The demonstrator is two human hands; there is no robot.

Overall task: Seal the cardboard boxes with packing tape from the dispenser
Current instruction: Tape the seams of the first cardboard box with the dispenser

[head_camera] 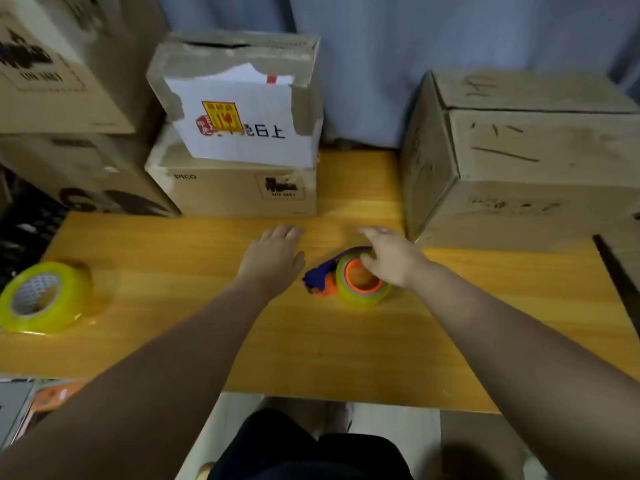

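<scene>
A tape dispenser (346, 278) with a purple and orange frame and a yellowish tape roll lies on the wooden table (173, 306) in the middle. My right hand (391, 258) hovers over its right side, fingers relaxed, thumb near the roll's core; I cannot tell if it touches. My left hand (273, 258) is flat and open just left of the dispenser, holding nothing. A small worn cardboard box with a white label (242, 98) sits on a flat PICO box (235, 192) at the back. A large cardboard box (526, 157) stands at the right.
A spare roll of yellowish tape (41, 296) lies near the table's left edge. More cardboard boxes (62, 81) are stacked at the far left. A blue curtain (415, 46) hangs behind. A dark strip (620, 285) lies at the right edge.
</scene>
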